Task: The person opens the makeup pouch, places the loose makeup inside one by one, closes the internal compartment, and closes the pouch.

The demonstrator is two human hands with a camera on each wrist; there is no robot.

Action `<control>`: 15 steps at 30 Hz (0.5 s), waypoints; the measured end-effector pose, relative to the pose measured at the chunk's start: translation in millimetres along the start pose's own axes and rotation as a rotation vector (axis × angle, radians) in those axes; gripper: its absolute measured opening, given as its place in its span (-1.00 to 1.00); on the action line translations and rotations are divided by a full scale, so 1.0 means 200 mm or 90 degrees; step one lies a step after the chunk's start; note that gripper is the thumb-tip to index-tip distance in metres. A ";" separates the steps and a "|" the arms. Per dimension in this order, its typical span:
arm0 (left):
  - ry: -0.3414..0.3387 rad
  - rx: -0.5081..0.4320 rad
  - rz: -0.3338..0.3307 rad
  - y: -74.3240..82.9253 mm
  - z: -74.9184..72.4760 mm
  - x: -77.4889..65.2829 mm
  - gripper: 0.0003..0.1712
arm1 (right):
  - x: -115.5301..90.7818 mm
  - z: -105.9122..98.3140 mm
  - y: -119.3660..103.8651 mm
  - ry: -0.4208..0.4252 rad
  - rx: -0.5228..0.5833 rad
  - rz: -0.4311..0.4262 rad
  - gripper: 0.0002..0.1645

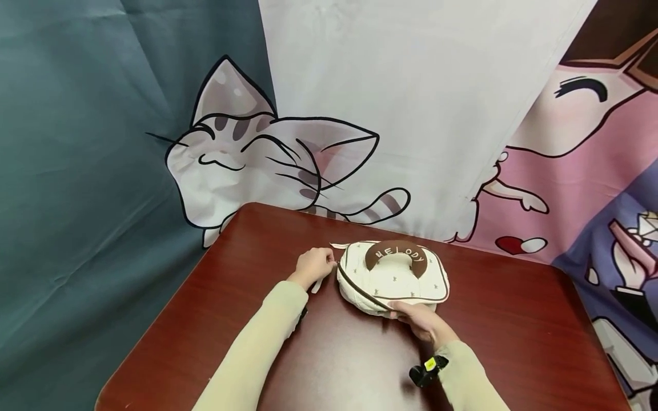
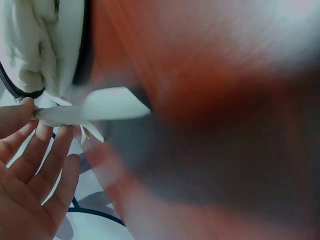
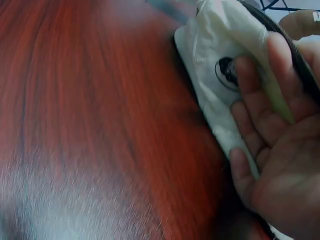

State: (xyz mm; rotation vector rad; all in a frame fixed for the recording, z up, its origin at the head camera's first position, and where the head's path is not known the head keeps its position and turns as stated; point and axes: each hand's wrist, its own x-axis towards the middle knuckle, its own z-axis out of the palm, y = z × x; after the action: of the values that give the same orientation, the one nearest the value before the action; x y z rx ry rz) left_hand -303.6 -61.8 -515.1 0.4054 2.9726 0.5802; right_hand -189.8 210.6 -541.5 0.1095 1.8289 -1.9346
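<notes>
A cream zippered pouch [image 1: 394,284] with small bow prints and a brown arched patch reading MELODY lies on the table. At its left end my left hand [image 1: 312,267] pinches a white ribbon [image 2: 115,105] between thumb and forefinger, close to the zipper; the other fingers are spread below it in the left wrist view. A dark zipper [image 1: 360,290] runs along the pouch's near upper edge. My right hand [image 1: 421,322] grips that near edge, thumb on top and fingers against the side, beside a round black print [image 3: 228,72].
The pouch stands on a reddish-brown wooden table [image 1: 493,319] with rounded corners. Behind the table hangs a cloth backdrop [image 1: 411,85] with cartoon cats and a figure. A small black device [image 1: 428,371] is strapped to the right wrist.
</notes>
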 end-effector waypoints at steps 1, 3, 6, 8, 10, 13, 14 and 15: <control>-0.002 0.008 -0.001 0.00 0.00 0.02 -0.74 | 0.00 0.00 0.01 -0.001 -0.018 -0.001 -0.84; -0.007 0.020 0.000 0.01 0.00 0.06 -0.74 | -0.01 0.00 0.01 -0.001 -0.064 -0.002 -0.77; -0.008 0.034 0.010 0.02 0.00 0.12 -0.76 | -0.01 0.00 0.02 -0.003 -0.112 0.004 -0.67; -0.008 0.039 0.023 0.04 0.00 0.15 -0.78 | -0.02 0.00 0.03 -0.007 -0.132 0.015 -0.64; -0.011 0.044 0.040 0.05 0.00 0.19 -0.81 | -0.03 0.00 0.03 -0.021 -0.142 0.019 -0.63; -0.021 0.061 0.069 0.09 0.00 0.25 -0.83 | -0.04 -0.02 0.02 -0.051 -0.179 0.016 -0.57; -0.024 0.070 0.083 0.10 0.00 0.27 -0.83 | -0.05 -0.03 0.01 -0.062 -0.192 0.011 -0.55; -0.025 0.078 0.097 0.12 -0.01 0.30 -0.83 | -0.05 -0.04 0.01 -0.072 -0.205 0.008 -0.54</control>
State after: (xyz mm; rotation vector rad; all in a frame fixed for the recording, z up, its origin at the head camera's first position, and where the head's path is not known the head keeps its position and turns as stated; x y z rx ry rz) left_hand -355.1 -24.5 -506.3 0.6503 2.9662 0.3995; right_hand -182.0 220.2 -539.9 -0.0904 2.0283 -1.5784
